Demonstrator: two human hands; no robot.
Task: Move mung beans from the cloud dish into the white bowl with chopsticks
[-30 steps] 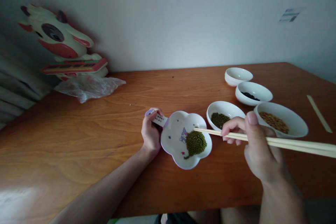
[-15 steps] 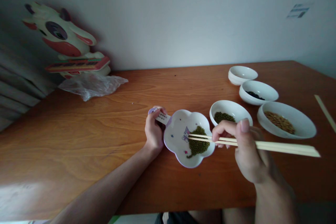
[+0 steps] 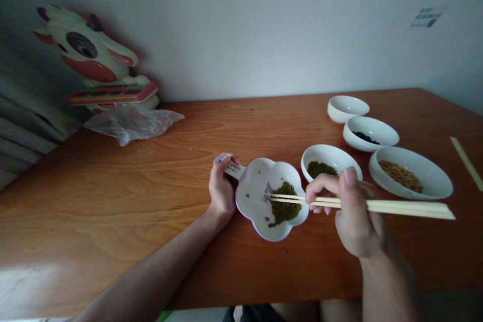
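My left hand (image 3: 222,186) is closed round the handle of a flower-shaped white and purple bowl (image 3: 251,186) with a cartoon print inside. Green mung beans (image 3: 285,214) lie in the right part of that bowl. A pair of wooden chopsticks (image 3: 407,208) is gripped in my right hand (image 3: 352,216). Their tips reach over the beans, close together; I cannot tell whether a bean is between them. Just behind my right fingers stands a round white bowl (image 3: 339,153), partly covered by the hand, with more mung beans in it.
At the right are white bowls with tan beans or seeds (image 3: 400,176) and black beans (image 3: 365,137), and another white bowl (image 3: 347,106) behind. A light wooden stick (image 3: 466,163) lies at the right edge. A cow toy keyboard (image 3: 113,93) and a clear plastic bag (image 3: 136,123) occupy the back left.
My right wrist has shifted slightly left, and the chopsticks' back ends have moved a little left and up. Their tips stay over the beans. My left hand and the flower-shaped bowl look still.
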